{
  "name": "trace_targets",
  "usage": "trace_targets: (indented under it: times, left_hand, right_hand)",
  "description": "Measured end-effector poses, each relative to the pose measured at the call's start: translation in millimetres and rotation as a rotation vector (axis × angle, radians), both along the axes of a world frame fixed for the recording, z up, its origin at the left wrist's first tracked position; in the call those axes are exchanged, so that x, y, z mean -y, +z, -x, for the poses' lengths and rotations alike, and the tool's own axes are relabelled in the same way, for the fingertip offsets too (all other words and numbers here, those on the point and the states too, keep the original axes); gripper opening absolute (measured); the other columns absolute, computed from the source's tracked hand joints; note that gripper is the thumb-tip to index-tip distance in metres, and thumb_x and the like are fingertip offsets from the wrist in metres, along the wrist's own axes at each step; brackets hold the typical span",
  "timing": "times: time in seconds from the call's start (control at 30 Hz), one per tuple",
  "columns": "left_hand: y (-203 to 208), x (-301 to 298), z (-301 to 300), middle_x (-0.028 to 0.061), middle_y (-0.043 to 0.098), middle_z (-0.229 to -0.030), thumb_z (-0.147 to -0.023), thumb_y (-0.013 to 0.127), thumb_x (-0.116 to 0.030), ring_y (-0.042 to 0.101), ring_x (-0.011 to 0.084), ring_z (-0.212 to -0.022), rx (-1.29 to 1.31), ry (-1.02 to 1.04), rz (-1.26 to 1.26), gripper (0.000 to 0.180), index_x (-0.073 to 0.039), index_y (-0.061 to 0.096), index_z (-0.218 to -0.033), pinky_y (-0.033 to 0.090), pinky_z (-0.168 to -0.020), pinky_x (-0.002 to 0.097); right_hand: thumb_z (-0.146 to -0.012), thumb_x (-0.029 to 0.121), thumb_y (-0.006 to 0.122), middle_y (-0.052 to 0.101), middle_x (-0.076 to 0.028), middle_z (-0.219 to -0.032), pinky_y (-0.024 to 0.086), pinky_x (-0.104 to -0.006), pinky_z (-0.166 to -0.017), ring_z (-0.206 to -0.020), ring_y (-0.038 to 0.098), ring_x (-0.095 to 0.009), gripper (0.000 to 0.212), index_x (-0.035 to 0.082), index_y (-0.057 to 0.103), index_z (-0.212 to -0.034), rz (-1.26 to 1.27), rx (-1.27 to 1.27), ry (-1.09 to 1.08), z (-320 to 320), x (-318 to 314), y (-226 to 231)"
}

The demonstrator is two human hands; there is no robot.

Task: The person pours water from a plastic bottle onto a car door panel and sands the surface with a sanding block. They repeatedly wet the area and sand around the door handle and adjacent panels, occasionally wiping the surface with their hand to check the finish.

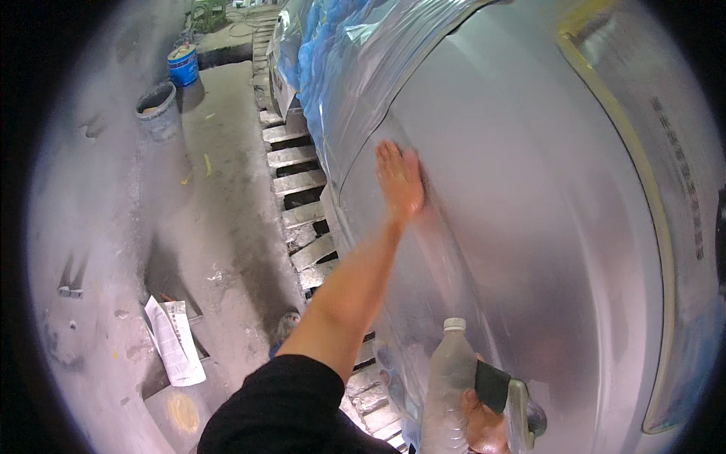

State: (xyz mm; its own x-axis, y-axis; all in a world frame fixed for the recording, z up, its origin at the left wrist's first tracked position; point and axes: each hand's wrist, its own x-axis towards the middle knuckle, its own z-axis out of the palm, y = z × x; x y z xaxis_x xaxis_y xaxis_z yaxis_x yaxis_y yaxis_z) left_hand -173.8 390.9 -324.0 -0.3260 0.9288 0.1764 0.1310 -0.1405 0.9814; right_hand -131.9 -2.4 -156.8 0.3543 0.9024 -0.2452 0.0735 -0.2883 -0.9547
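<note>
My left hand (401, 181) lies flat on a smooth, silvery-grey car body panel (522, 174), fingers straight and pointing away from me. It holds nothing. My right hand (484, 427) is low in the picture, its fingers closed round a sanding block (520, 416) with a dark, square-cornered sheet like sandpaper (491, 384) beside it. A clear plastic bottle (446, 382) with a white cap stands upright just left of this hand, overlapping it. Whether the same fingers also grip the bottle I cannot tell. The panel looks damp and shiny in places.
Clear and blue plastic sheeting (333, 68) covers the car's far part. Yellowish masking tape (650, 181) borders the panel at right. Left of the car runs a slatted floor grating (299, 181). A grey bucket (157, 113), a blue can (183, 68) and papers (175, 344) are at the left.
</note>
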Motion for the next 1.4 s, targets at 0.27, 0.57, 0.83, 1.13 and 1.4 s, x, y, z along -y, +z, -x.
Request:
trace_targets:
  times: [0.27, 0.57, 0.83, 1.13, 1.4]
  left_hand:
    - [-100.0, -28.6, 5.5, 0.0312, 0.011, -0.156, -0.103, 0.03, -0.037, 0.009, 0.0393, -0.147, 0.336, -0.043, 0.369, 0.068, 0.014, 0.017, -0.146, 0.007, -0.121, 0.0441]
    - [-81.5, 60.3, -24.1, 0.027, 0.002, -0.159, -0.1, 0.033, -0.029, -0.001, 0.0374, -0.148, 0.057, -0.18, 0.15, 0.069, 0.01, 0.005, -0.15, 0.002, -0.121, 0.041]
    - [-55.4, -14.6, 16.9, 0.0264, 0.009, -0.158, -0.099, 0.038, -0.037, 0.006, 0.0394, -0.148, 0.115, -0.083, -0.027, 0.072, 0.006, 0.012, -0.151, 0.006, -0.119, 0.0462]
    - [-123.7, 91.9, -38.6, 0.0291, 0.005, -0.158, -0.102, 0.033, -0.038, 0.003, 0.04, -0.148, 0.39, -0.063, 0.498, 0.072, 0.011, 0.007, -0.149, 0.004, -0.12, 0.0453]
    - [-57.8, 14.1, 0.0, 0.0325, 0.005, -0.156, -0.102, 0.033, -0.037, 0.005, 0.0419, -0.147, 0.158, -0.064, 0.136, 0.072, 0.014, 0.01, -0.147, 0.004, -0.12, 0.0461]
  right_hand:
    - [-0.097, 0.006, 0.054, 0.054, -0.011, -0.131, 0.041, -0.0315, -0.102, -0.118, 0.051, -0.018, 0.05, 0.003, 0.038, -0.144, 0.392, 0.165, -0.008, -3.5, -58.0, -32.4]
    - [-0.099, 0.015, 0.052, 0.059, -0.009, -0.122, 0.047, -0.0314, -0.09, -0.104, 0.057, -0.017, 0.047, 0.003, 0.04, -0.143, 0.598, -0.019, -0.151, 3.2, -88.9, -31.2]
    - [-0.098, 0.009, 0.054, 0.055, -0.011, -0.128, 0.043, -0.0321, -0.098, -0.114, 0.053, -0.018, 0.05, -0.001, 0.037, -0.144, 0.198, 0.029, 0.088, 45.3, -120.5, -8.8]
    - [-0.099, 0.011, 0.054, 0.054, -0.012, -0.131, 0.042, -0.0325, -0.1, -0.117, 0.052, -0.018, 0.051, -0.001, 0.035, -0.144, 0.265, 0.068, 0.037, 36.5, -101.4, -17.2]
    - [-0.099, 0.013, 0.054, 0.053, -0.013, -0.133, 0.041, -0.0328, -0.101, -0.119, 0.051, -0.019, 0.053, -0.002, 0.033, -0.145, 0.268, 0.074, 0.024, 35.9, -92.1, -15.6]
